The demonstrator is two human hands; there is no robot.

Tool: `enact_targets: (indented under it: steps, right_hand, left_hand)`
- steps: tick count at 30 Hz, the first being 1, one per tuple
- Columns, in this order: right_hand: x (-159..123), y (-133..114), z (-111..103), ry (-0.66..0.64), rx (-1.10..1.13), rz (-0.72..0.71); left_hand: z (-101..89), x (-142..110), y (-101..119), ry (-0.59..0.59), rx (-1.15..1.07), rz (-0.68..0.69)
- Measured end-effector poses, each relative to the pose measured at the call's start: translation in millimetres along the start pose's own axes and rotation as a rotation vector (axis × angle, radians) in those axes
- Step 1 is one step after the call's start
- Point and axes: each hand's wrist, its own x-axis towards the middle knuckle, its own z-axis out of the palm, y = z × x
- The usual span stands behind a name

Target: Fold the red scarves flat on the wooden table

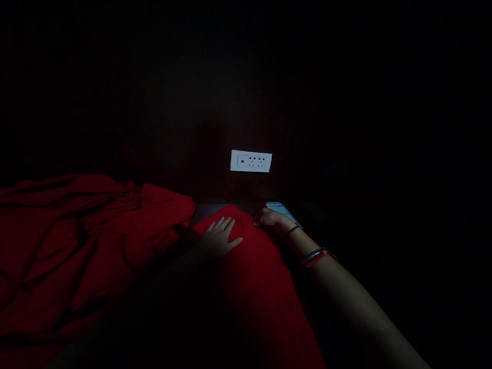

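My left hand (220, 240) lies palm down with its fingers spread on a smooth red cloth (246, 261), near its far corner; a ring shows on one finger. At the right edge of this cloth is my right hand (269, 217). Its fingers are curled and pressed together on the fabric there. Dark and red bracelets (315, 256) circle the right wrist. Just beyond that hand, a phone (285, 211) lies with its screen lit, partly covered by the wrist. Deep shadow hides the near part of the cloth and most of my left forearm.
Rumpled red bedding (77, 241) spreads over the left side. A strip of grey surface (209, 209) shows behind the smooth cloth. On the dark wall behind is a white socket panel (251, 161). The right side is too dark to make out.
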Motion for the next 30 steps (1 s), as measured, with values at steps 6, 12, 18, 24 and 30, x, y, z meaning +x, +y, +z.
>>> enact_targets:
  steps: [6,12,18,24,30]
  right_hand:
    - [2,3,-6,-0.059,0.216,0.045]
    - [-4,4,-5,-0.033,0.423,0.042]
    - [-7,14,7,0.109,-0.053,-0.092]
    - [-10,24,12,0.201,-0.169,-0.135]
    - [9,12,2,0.107,-0.167,0.037]
  left_hand:
    - [2.0,1,-1,0.007,-0.011,-0.021]
    - [4.9,2,-2,0.028,-0.015,-0.026]
    - [6.0,3,-4,-0.006,-0.019,-0.052]
    - [5.1,5,-5,-0.062,-0.034,-0.116]
    - [6.6,3,-3,-0.038,-0.023,-0.106]
